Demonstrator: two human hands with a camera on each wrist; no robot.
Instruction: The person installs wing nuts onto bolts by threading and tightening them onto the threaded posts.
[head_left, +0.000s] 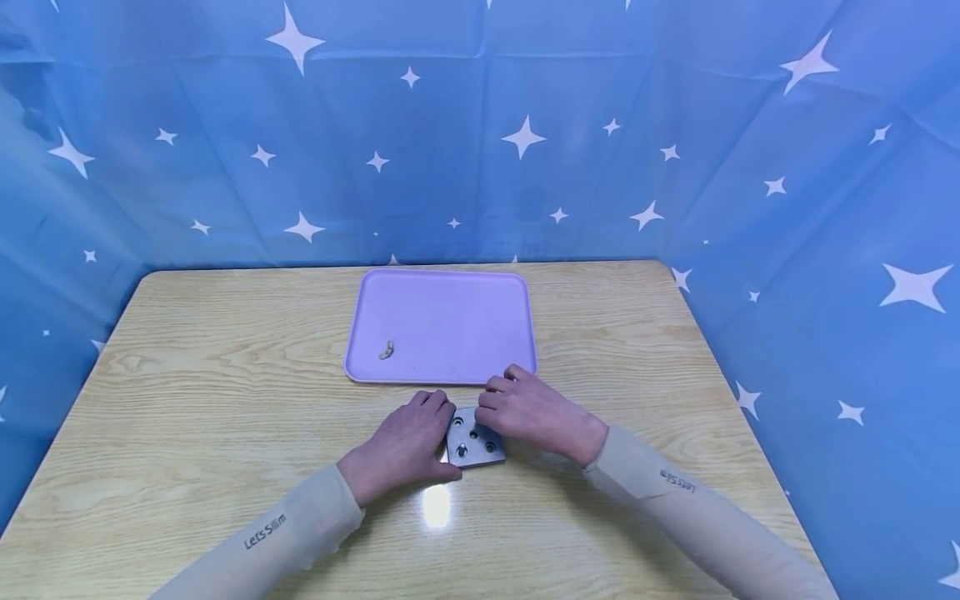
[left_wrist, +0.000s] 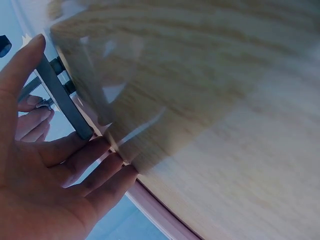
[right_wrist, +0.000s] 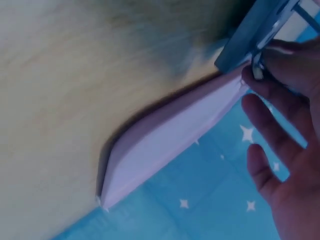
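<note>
A grey metal plate [head_left: 474,440] with several round holes lies in front of the tray. A threaded bolt [left_wrist: 31,88] stands up from its face. My left hand [head_left: 408,442] grips the plate at its left side, with the thumb at the near end and a finger at the far end, as the left wrist view shows. Over the plate's far right corner, my right hand [head_left: 528,417] pinches a small metal wing nut [left_wrist: 45,104] between thumb and forefinger. Its lower part, close to the plate, is hidden in the head view.
A purple tray [head_left: 465,325] lies behind the plate, with a small wing-shaped metal piece [head_left: 387,350] near its front left. Wooden tabletop [head_left: 225,375] surrounds both. Blue star-patterned cloth [head_left: 450,125] hangs behind and at the sides.
</note>
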